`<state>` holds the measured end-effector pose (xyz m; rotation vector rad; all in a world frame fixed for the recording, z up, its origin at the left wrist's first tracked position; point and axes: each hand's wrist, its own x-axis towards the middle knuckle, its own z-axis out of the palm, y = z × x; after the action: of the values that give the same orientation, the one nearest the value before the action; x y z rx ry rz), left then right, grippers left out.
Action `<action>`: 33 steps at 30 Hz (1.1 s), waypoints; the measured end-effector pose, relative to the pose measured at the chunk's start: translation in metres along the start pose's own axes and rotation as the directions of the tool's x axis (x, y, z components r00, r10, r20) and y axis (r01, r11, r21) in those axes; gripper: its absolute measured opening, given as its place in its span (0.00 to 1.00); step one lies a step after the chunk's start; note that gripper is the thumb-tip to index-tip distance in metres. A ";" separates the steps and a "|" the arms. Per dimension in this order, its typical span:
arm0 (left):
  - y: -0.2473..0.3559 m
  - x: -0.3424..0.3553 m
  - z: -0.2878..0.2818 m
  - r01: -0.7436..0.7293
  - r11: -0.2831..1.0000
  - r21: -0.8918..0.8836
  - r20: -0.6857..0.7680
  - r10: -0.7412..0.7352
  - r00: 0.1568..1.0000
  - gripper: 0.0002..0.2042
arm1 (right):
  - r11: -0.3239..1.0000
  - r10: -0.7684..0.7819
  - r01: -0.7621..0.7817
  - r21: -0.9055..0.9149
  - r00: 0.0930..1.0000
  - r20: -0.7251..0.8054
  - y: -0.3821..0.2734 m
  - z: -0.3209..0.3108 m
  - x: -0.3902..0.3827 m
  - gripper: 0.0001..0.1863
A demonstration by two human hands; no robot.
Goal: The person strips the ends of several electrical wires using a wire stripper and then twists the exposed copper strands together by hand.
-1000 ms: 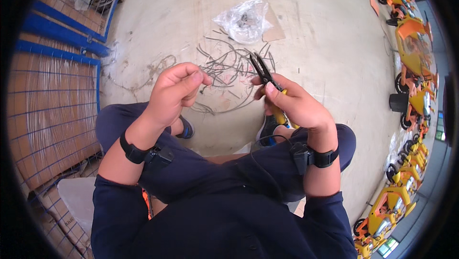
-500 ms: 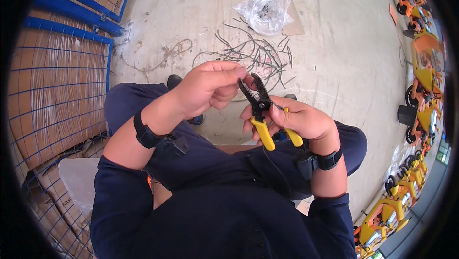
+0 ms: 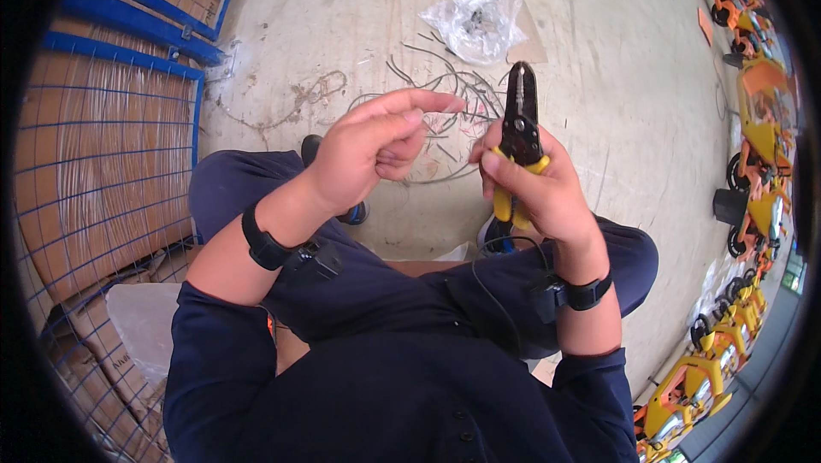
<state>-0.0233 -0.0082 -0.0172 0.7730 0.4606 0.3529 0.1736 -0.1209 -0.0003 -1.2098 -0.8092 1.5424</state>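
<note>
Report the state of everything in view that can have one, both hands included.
Yellow-handled pliers, jaws shut or nearly so, tip pointing away from the person.
Right hand, closed around the pliers' handles.
Left hand, index finger extended, other fingers curled; whether it holds anything small, unclear.
Dark wire pieces, loose and strewn.
Clear plastic bag, crumpled.
Cardboard at left, wrapped in clear film.
Yellow-and-orange vehicles, lined up.

I'm seeing the pliers (image 3: pixel 521 125) showing black above bright yellow handles (image 3: pixel 504 203). Dark grey wires (image 3: pixel 481 94) are standing out against the pale grey-beige floor (image 3: pixel 616 121). The person is wearing plain navy clothes (image 3: pixel 385 403) and black wristbands (image 3: pixel 588 294). A blue fence (image 3: pixel 128 23) is drawing its grid over brown cardboard (image 3: pixel 111 181), and the vehicles (image 3: pixel 764 131) are glowing yellow and orange.
</note>
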 end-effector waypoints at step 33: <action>-0.006 -0.002 0.003 0.115 0.938 0.327 0.080 -0.148 0.986 0.10 | 0.949 -0.250 0.314 -0.006 0.745 -0.618 -0.018 -0.037 0.014 0.08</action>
<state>-0.0225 -0.0146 -0.0190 1.0675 0.4758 0.1109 0.2138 -0.1045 0.0009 -1.3342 -0.4405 0.8368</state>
